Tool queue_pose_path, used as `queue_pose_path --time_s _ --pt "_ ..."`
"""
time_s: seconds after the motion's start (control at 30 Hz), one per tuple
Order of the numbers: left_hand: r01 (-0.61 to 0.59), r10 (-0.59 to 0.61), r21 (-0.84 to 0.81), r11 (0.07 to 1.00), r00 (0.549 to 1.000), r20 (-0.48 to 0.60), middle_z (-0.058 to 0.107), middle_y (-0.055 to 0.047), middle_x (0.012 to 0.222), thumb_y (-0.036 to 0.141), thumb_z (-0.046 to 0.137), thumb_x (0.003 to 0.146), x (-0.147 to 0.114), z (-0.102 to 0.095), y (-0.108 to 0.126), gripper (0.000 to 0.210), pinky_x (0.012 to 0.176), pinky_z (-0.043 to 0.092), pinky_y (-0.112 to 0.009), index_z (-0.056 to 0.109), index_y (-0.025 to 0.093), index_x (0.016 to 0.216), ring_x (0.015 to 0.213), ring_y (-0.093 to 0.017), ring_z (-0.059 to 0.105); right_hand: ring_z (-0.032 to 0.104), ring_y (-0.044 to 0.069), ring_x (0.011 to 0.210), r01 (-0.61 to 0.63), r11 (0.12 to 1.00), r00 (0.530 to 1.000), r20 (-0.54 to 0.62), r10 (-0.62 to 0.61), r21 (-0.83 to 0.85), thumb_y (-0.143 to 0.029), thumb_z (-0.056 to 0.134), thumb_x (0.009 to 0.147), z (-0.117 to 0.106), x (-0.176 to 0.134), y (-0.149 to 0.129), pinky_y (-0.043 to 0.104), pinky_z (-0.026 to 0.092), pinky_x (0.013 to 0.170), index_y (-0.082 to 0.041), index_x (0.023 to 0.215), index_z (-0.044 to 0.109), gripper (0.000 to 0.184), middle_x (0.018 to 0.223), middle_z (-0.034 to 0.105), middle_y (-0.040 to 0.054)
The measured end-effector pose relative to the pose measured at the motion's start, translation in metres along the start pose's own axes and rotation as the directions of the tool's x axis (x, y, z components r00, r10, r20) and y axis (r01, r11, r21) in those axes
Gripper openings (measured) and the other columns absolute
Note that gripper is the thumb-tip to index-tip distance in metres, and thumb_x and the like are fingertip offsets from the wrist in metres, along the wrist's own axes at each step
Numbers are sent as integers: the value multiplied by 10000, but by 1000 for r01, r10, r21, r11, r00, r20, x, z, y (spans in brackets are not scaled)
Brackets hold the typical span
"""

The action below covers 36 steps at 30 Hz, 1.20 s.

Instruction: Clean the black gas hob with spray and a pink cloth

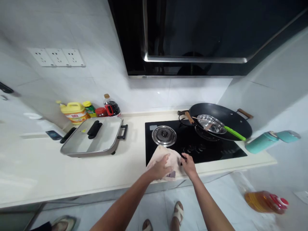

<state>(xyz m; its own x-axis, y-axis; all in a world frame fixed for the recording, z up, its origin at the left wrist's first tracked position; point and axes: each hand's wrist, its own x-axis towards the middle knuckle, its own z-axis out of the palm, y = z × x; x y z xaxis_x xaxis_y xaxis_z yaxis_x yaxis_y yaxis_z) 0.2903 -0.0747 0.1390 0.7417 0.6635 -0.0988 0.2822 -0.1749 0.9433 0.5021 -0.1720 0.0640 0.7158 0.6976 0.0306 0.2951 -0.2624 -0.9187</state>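
A pale pink cloth (166,154) lies over the front edge of the black cooktop (154,127) and the counter, with a small dark patch near its lower edge. My left hand (160,167) rests on top of the cloth, fingers spread. At the cloth's right edge is my right hand (189,164), its fingers curved and apart; whether it touches the fabric is hard to make out. Just beyond the cloth sits a round burner (164,136). Control knobs (190,149) are to the right of it.
A black wok (237,120) on the right burner holds a metal bowl (209,123) and a green-handled utensil (234,132). A teal bottle (262,142) stands at right. An electric pan (96,134) and bottles (76,113) occupy the left. An oil jug (262,201) is on the floor.
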Motion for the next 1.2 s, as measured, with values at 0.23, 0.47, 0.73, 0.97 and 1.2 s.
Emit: queue_pose_path --time_s 0.23,0.47,0.73,0.97,1.2 --pt "57 24 227 972 940 -341 686 -126 1346 348 469 949 -50 -28 -80 407 1071 541 -436 661 216 1282 1222 -238 661 549 326 1305 159 964 987 39 -154 -216 -582 468 918 4 -22 -12 542 439 1153 -214 1259 705 555 1391 609 165" --pt "304 99 456 837 735 -671 688 -152 1253 314 520 899 -94 -126 -141 283 1176 412 -584 721 215 1072 1302 -339 564 100 481 1611 63 798 907 369 205 -599 -740 445 960 81 -36 -66 747 140 1214 -378 1639 362 774 1778 149 110" --pt "519 77 528 672 660 -747 605 -182 1409 344 445 990 -101 -136 -170 357 1137 391 -594 691 188 1196 1391 -349 477 -78 447 1628 491 752 730 679 -79 -441 -722 580 911 157 -71 -84 696 -78 1250 -329 1531 523 737 1798 89 76" --pt "598 30 598 533 693 -720 605 -155 1434 365 407 1016 -101 -137 -171 394 1102 422 -530 681 205 1250 1386 -320 491 134 366 1627 382 701 874 481 -63 -603 -667 495 984 88 -13 -46 579 7 1301 -318 1499 565 626 1735 320 64" --pt "635 -32 588 501 692 -721 594 -163 1439 359 388 1006 -96 -134 -160 413 1108 404 -536 660 196 1271 1400 -324 474 198 363 1614 100 580 982 173 73 -808 -457 343 1071 36 28 -23 530 118 1283 -196 1584 478 591 1731 295 170"
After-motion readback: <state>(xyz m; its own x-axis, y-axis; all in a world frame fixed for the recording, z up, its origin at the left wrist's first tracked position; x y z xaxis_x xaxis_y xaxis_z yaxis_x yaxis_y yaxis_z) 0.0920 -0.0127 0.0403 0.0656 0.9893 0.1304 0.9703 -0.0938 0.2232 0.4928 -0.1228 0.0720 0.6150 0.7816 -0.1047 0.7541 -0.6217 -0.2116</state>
